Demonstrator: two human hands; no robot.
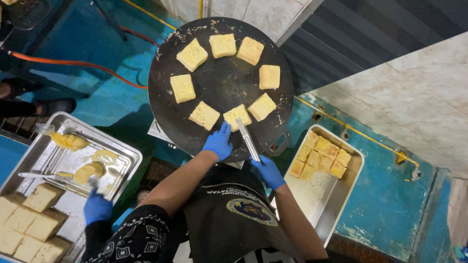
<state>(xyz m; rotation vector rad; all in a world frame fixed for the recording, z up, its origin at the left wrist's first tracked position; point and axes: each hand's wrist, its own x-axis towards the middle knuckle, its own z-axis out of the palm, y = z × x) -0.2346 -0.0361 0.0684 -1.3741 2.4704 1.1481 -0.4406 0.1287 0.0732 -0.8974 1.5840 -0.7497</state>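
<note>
A round black griddle carries several square egg-coated bread slices set in a ring. My left hand, in a blue glove, has its fingertips on the nearest slice at the griddle's front edge. My right hand, also in a blue glove, grips metal tongs. The tips of the tongs reach that same slice.
A steel tray at my right holds several browned slices. At left, a co-worker's blue-gloved hand hovers over a larger steel tray with plain bread slices and yellow batter. An orange hose crosses the blue floor.
</note>
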